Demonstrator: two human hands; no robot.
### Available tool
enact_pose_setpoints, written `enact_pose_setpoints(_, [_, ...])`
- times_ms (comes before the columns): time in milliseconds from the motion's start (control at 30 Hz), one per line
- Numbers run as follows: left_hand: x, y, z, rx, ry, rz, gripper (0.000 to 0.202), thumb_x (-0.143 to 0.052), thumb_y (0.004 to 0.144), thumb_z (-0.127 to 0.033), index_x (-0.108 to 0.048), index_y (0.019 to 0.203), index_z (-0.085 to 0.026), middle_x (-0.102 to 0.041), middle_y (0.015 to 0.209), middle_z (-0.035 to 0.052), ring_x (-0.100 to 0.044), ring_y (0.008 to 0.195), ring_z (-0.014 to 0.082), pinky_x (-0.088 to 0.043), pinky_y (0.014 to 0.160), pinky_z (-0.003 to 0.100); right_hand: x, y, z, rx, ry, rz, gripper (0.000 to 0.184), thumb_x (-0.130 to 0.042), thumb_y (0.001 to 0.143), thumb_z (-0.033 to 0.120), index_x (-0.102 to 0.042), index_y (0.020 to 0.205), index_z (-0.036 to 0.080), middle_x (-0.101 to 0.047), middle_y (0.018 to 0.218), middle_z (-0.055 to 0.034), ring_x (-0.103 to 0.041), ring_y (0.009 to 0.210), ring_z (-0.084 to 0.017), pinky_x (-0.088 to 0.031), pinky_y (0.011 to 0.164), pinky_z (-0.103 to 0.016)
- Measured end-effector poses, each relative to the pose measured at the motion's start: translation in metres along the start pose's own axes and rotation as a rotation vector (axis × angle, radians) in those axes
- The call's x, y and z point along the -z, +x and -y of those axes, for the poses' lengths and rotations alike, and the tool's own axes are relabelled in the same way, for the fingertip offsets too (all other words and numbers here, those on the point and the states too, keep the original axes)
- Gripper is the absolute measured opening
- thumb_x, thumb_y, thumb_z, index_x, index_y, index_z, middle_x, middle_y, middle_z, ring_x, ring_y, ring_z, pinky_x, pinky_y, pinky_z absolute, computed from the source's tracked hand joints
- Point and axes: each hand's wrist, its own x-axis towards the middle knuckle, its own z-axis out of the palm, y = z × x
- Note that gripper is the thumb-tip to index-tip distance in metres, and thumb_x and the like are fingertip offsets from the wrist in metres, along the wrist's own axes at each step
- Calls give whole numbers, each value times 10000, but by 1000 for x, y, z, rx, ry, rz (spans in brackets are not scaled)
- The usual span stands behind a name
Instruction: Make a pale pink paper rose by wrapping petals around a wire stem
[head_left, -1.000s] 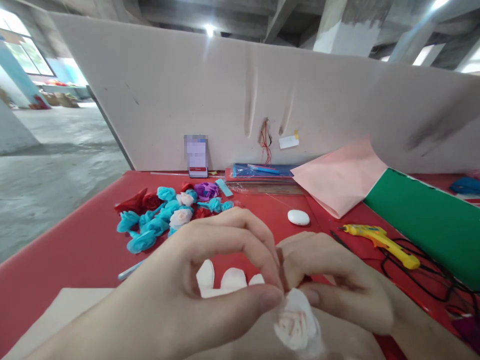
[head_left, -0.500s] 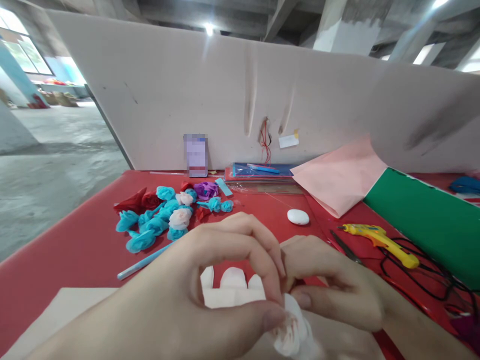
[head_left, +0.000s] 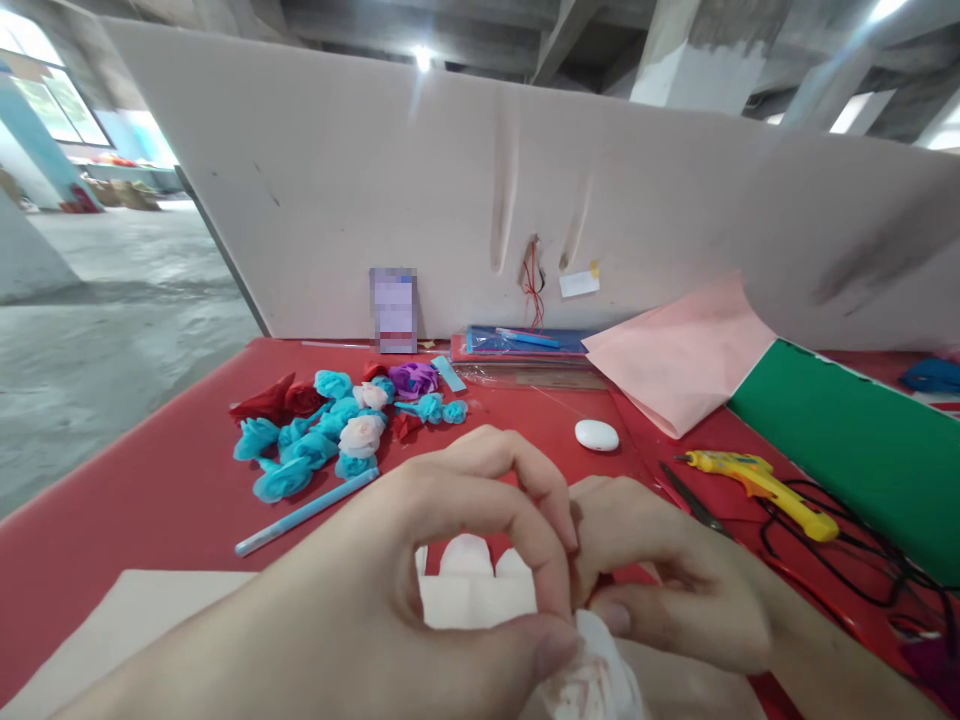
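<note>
My left hand (head_left: 420, 590) and my right hand (head_left: 675, 580) meet close to the camera, both pinched on a white paper flower (head_left: 596, 680) at the bottom edge. A strip of white scalloped paper petals (head_left: 472, 585) runs from the flower behind my left fingers. My left thumb and forefinger press the flower's side; my right thumb and fingers grip it from the right. Much of the flower is hidden by my fingers and cut off by the frame.
On the red table (head_left: 150, 500) lie a heap of blue, red, white and purple paper flowers (head_left: 337, 425), a blue stick (head_left: 304, 512), a white oval object (head_left: 597, 434), scissors (head_left: 694, 500), a yellow glue gun (head_left: 761, 478) with black cable, pink paper (head_left: 675, 360), green paper (head_left: 855, 440). A white sheet (head_left: 120, 620) lies under my hands.
Both hands and the flower have sunk lower in view, so less of the flower shows. The blue stick is now uncovered beside my left hand.
</note>
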Motion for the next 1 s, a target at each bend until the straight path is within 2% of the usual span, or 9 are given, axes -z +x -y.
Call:
enact_pose_setpoints(100, [-1, -1, 3, -71, 33, -14, 165, -666, 739, -114, -584, 699, -251, -565, 892, -88, -557, 795, 58, -453, 758, 82, -2, 0, -2, 27, 51, 18, 320, -442, 934, 306, -587, 697, 147, -606, 706, -20, -560, 718, -105, -468, 712, -195])
enact_pose_setpoints(200, [-1, 0, 5, -130, 75, -21, 167, -660, 764, -129, -564, 722, -258, -555, 914, -106, -553, 868, 47, -428, 808, 67, -5, 1, -7, 31, 186, -28, 340, -458, 926, 327, -573, 667, 138, -565, 715, -20, -532, 723, -101, -452, 706, -192])
enact_pose_setpoints(267, [-3, 1, 7, -127, 97, -35, 184, -649, 772, -110, -557, 729, -263, -549, 927, -119, -548, 896, 35, -413, 830, 61, -6, 2, -11, 22, 275, -36, 320, -489, 912, 319, -558, 655, 142, -533, 712, -11, -505, 714, -99, -437, 691, -191])
enact_pose_setpoints(467, [-5, 2, 8, -129, 93, -89, 191, -594, 788, -94, -543, 729, -268, -538, 883, -132, -550, 824, 14, -422, 771, 47, -4, 6, -17, 13, 454, 16, 266, -502, 901, 301, -544, 675, 167, -493, 701, 4, -448, 688, -106, -384, 663, -205])
enact_pose_setpoints(533, [-3, 2, 8, -139, 123, -128, 186, -593, 794, -103, -548, 749, -278, -551, 864, -134, -545, 824, 17, -418, 774, 45, -4, 6, -19, -31, 572, 46, 227, -518, 886, 267, -554, 687, 163, -496, 702, 2, -446, 691, -108, -369, 657, -206])
enact_pose_setpoints(600, [-2, 3, 7, -168, 122, -138, 169, -576, 817, -124, -552, 784, -288, -569, 841, -134, -547, 820, 25, -429, 767, 58, -4, 4, -23, -75, 779, 68, 197, -524, 866, 232, -551, 688, 153, -480, 695, 4, -431, 662, -103, -361, 631, -201])
enact_pose_setpoints(733, [-3, 4, 4, -278, 109, -188, 182, -563, 803, -90, -598, 803, -268, -594, 776, -108, -571, 770, 52, -467, 734, 113, -6, -1, -32, -191, 899, 123, 143, -561, 823, 207, -536, 695, 150, -455, 650, 21, -399, 557, -87, -372, 598, -201])
enact_pose_setpoints(833, [-7, 5, 3, -356, 163, -246, 162, -586, 760, -66, -642, 746, -218, -586, 705, -69, -570, 691, 65, -478, 713, 145, -8, -3, -37, -298, 917, 160, 195, -628, 783, 321, -550, 704, 160, -499, 666, 7, -443, 578, -101, -404, 626, -214])
enact_pose_setpoints(1000, [-9, 4, 2, -427, 226, -204, 169, -612, 718, -15, -667, 727, -175, -607, 660, -41, -557, 650, 84, -488, 687, 195, -10, 0, -40, -448, 913, 260, 404, -679, 681, 529, -544, 618, 154, -534, 635, -9, -510, 569, -109, -442, 610, -230])
